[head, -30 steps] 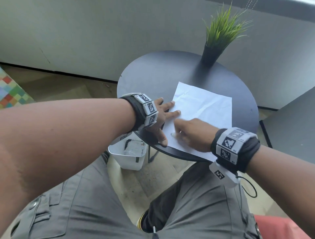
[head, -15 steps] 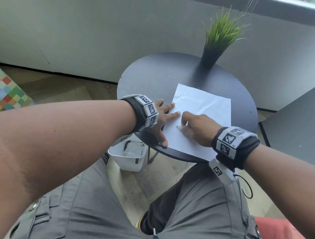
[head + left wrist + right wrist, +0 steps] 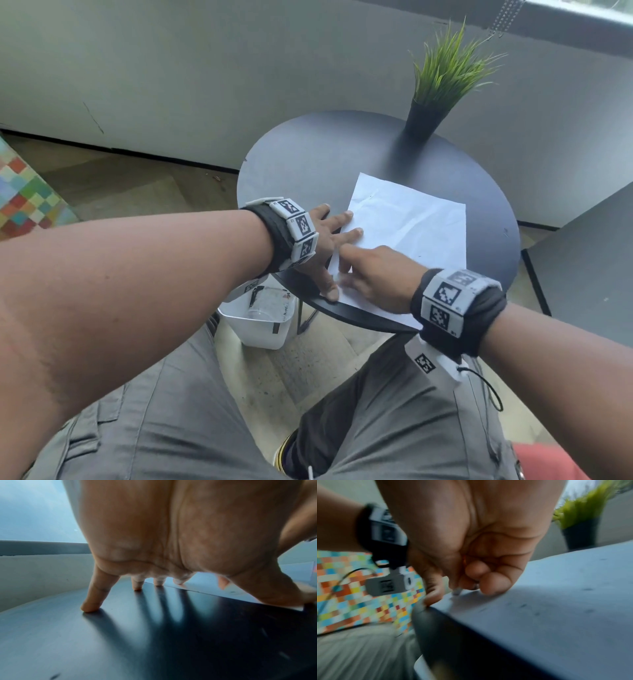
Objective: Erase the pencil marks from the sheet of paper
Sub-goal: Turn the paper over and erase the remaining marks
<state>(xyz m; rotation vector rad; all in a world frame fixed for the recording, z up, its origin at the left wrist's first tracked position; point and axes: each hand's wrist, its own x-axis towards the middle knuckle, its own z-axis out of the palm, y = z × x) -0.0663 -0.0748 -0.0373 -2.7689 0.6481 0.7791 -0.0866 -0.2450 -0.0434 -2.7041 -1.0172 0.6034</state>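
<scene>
A white sheet of paper (image 3: 411, 222) lies on the round dark table (image 3: 308, 164), with a few faint pencil marks (image 3: 418, 256) on it. My left hand (image 3: 329, 240) is spread flat, its fingertips (image 3: 178, 580) pressing the sheet's left edge and its thumb at the near corner. My right hand (image 3: 370, 274) sits on the near left part of the sheet with curled fingers. They pinch a small eraser (image 3: 457, 591) whose pale tip touches the paper (image 3: 556, 601); most of the eraser is hidden inside the fingers.
A green grass plant in a black pot (image 3: 424, 116) stands at the table's far side. A white bin (image 3: 263, 318) sits on the floor under the table's near left edge. Another dark surface (image 3: 582, 257) is at the right. My knees are below the table.
My right hand slid away across the sheet, then came back toward the near left corner, rubbing. The left hand and the paper have stayed put.
</scene>
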